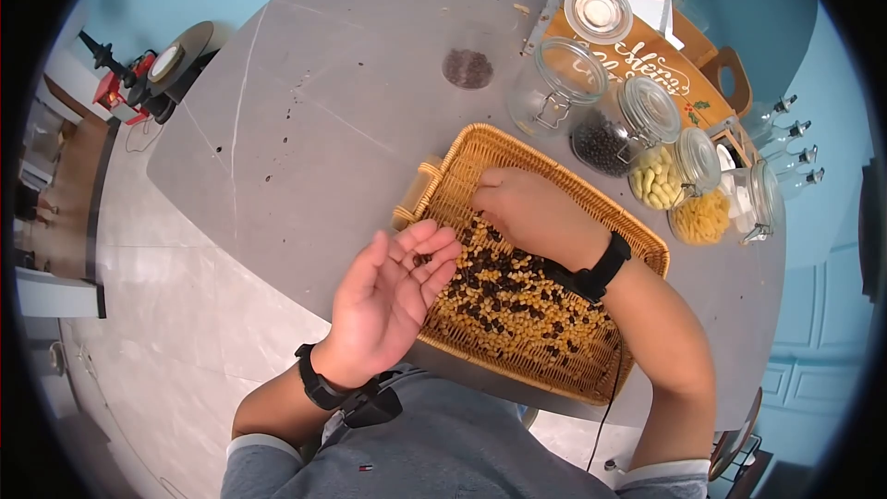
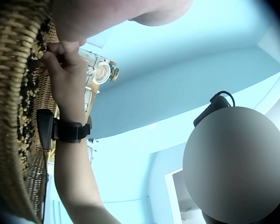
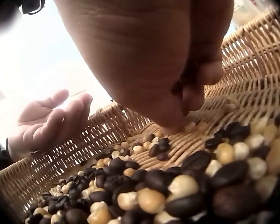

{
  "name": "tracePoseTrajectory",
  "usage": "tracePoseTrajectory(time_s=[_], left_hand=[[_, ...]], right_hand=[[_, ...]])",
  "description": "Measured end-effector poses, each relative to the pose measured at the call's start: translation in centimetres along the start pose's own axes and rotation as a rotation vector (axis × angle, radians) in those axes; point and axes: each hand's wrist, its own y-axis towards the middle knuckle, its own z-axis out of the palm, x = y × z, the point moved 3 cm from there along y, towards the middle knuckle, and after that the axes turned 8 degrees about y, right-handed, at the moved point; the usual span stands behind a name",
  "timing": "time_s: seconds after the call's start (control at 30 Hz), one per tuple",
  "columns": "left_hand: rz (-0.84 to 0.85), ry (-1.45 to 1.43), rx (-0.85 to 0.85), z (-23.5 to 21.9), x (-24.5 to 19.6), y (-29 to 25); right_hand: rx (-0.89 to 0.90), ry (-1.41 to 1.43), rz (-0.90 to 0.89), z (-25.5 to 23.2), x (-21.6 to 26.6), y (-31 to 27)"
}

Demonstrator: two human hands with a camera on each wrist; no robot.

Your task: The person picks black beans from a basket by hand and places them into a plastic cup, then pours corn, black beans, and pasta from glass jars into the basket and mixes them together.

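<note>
Beans: dark beans (image 3: 235, 200) lie mixed with yellow kernels (image 3: 151, 200) inside the basket (image 1: 467, 166), mostly over its near part; bare wicker shows at its far left end.
Right hand: the right hand (image 1: 536, 212) reaches down into the basket's far part, fingers bent and tips drawn together close to its floor; cannot tell whether they pinch anything.
Left hand: the left hand (image 1: 393, 291) is palm up at the basket's left rim, fingers apart and gently bent; a few dark beans show at the fingers.
Straps: a black strap (image 1: 610, 266) circles the right wrist, over the basket; the left wrist wears another, outside it.
Cup: a clear cup (image 1: 468, 69) with dark contents stands beyond the basket.
Jars: along the basket's far right side stand an open jar (image 1: 559, 83), a bean jar (image 1: 605, 143), a peanut jar (image 1: 658, 176) and a pasta jar (image 1: 699, 217).
Crate: a lettered wooden crate (image 1: 647, 65) stands farther from the basket, behind the jars.
Table: the grey table (image 1: 342, 83) spreads beneath the basket.
</note>
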Motion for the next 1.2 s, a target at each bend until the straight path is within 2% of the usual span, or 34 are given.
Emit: tracePoseTrajectory(time_s=[0.07,0.13,0.27,0.37,0.53,0.67,0.73,0.77,0.83,0.93,0.97,1.03,1.17,1.2], left_hand=[[-0.001,0.011,-0.015,0.0,0.0,-0.1],[-0.006,-0.001,0.002,0.0,-0.1,-0.2],[-0.009,-0.005,0.004,0.0,-0.1,-0.5],[0.004,-0.005,0.0,0.1,-0.3,-0.7],[0.012,-0.02,0.004,0.0,-0.3,-0.9],[0.014,-0.016,0.012,0.1,-0.3,-1.0],[-0.005,-0.008,0.018,0.2,-0.1,-1.0],[-0.003,-0.01,0.015,0.2,0.0,-0.8],[-0.034,-0.013,0.024,0.2,0.5,0.0],[-0.042,-0.027,0.004,0.9,0.7,0.6],[-0.042,-0.032,0.004,0.9,0.7,0.6],[-0.038,-0.059,-0.013,0.5,0.7,0.4],[-0.039,-0.056,-0.028,0.2,0.6,0.3],[-0.042,-0.044,-0.022,0.2,0.7,0.3]], right_hand=[[-0.03,0.027,-0.032,-0.6,0.5,0.1],[0.05,0.162,0.103,-1.2,0.7,0.1],[0.047,0.2,0.08,-0.3,1.3,0.1],[-0.001,0.106,0.04,0.5,1.3,-0.1],[0.056,-0.018,0.082,0.7,2.3,-0.1],[0.009,0.002,0.083,0.6,2.3,-0.1],[-0.057,0.16,0.045,-0.2,2.3,0.2],[-0.053,0.161,0.043,-1.4,3.8,0.7],[0.102,0.48,0.222,-3.5,6.5,1.2],[0.029,0.631,0.213,-3.4,6.3,0.8],[0.033,0.629,0.216,-3.4,5.7,0.5],[-0.035,0.189,0.122,-3.5,3.9,-0.6],[0.007,0.065,0.1,-0.6,2.8,-2.3],[0.004,0.031,0.157,0.0,2.7,-2.5]])
